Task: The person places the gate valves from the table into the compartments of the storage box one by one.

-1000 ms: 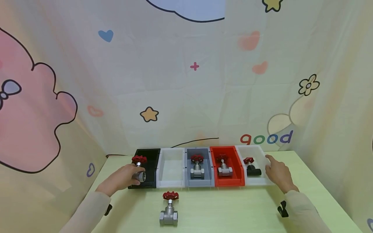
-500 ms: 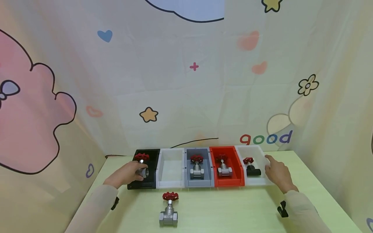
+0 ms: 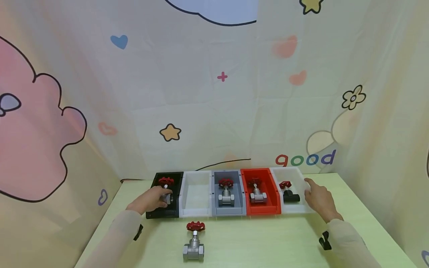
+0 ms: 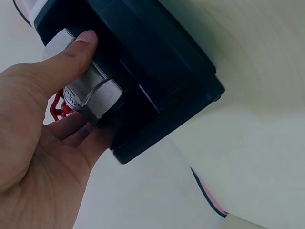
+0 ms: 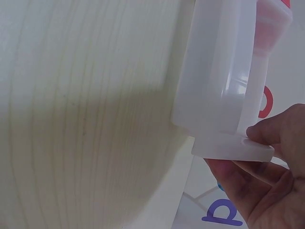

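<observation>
My left hand (image 3: 151,198) grips a metal gate valve (image 4: 90,86) with a red handwheel, held inside the black bin (image 3: 164,213) at the left end of the row. In the left wrist view the thumb lies across the valve's body, and the other fingers go behind it, partly hidden. At the row's far right, my right hand (image 3: 320,197) pinches the rim of a white bin (image 5: 214,81) between thumb and fingers. That bin holds a black valve (image 3: 291,196) with a red handwheel. Another metal valve (image 3: 193,243) lies on the table in front of the row.
Between the end bins stand a white bin (image 3: 196,212), a grey bin (image 3: 229,211) with a metal valve (image 3: 226,195) and a red bin (image 3: 264,210) with a metal valve (image 3: 258,194). A patterned curtain (image 3: 207,111) hangs behind the table (image 3: 254,242).
My left hand has moved a little to the right with the valve, deeper into the black bin. The right hand keeps its place on the white bin's rim.
</observation>
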Demonstrator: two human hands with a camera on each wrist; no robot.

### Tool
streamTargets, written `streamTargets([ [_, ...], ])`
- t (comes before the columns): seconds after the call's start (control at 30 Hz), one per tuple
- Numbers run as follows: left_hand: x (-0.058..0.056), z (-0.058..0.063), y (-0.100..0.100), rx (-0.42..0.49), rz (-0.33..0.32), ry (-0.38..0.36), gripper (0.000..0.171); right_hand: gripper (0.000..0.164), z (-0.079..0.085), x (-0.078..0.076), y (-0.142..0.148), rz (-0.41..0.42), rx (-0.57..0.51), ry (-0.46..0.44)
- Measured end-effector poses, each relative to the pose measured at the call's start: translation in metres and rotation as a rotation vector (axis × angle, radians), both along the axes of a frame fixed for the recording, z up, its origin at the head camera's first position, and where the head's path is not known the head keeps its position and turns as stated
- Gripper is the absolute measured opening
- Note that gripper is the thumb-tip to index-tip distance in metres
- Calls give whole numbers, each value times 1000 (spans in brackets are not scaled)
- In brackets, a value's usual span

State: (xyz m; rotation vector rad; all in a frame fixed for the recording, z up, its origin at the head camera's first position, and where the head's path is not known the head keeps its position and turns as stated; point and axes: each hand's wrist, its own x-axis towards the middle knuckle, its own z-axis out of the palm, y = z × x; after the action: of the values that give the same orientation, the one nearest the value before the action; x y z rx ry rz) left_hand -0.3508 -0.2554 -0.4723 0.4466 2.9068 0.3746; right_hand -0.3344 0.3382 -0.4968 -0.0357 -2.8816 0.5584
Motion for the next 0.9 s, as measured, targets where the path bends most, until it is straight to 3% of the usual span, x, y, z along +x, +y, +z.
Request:
streamTargets([
  [0.77,-10,-22,7,-43,-19,28,47,47,-3,-1,1,5,0,6],
  [0.9,-9,-22,10,-24,-21,24,44,46,-3,-1,1,1,0,9],
])
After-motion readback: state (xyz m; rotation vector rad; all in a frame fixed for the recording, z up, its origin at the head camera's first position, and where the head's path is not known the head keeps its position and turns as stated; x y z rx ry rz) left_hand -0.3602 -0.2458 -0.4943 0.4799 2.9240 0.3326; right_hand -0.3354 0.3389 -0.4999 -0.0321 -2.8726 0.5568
